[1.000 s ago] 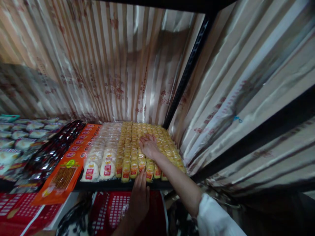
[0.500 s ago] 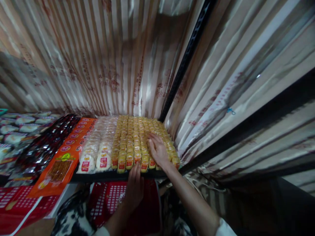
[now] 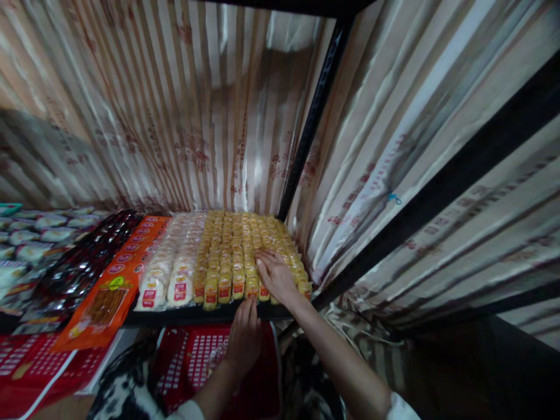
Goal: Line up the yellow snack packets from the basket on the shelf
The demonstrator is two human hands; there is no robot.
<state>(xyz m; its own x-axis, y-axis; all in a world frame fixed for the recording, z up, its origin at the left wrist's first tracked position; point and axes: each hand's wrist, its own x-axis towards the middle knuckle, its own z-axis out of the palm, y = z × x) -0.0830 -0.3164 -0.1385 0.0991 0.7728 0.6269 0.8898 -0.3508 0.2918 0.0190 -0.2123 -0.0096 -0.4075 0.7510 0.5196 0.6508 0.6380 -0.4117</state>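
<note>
Rows of small yellow wrapped snack packets (image 3: 225,256) stand close together on a dark shelf (image 3: 188,318). My right hand (image 3: 276,277) lies across the top of the right-hand rows, fingers stretched out, palm down. At the front edge, my left hand (image 3: 245,335) touches the lower end of one yellow row with its fingertips; its fingers are straight and close together, and nothing shows in its grasp. Left of the yellow rows stand two rows of round white packets (image 3: 181,280) in clear wrap with red labels.
An orange snack bag (image 3: 107,297), dark shiny packets (image 3: 79,262) and pale packets (image 3: 32,252) lie farther left. A red basket (image 3: 168,361) sits below the shelf. Black frame bars (image 3: 312,116) and striped sheeting (image 3: 196,116) enclose the back and right.
The view has shifted slightly. My left hand has moved right along the front edge, to another yellow row. My right hand stays on the packets, slightly lower and farther left in view.
</note>
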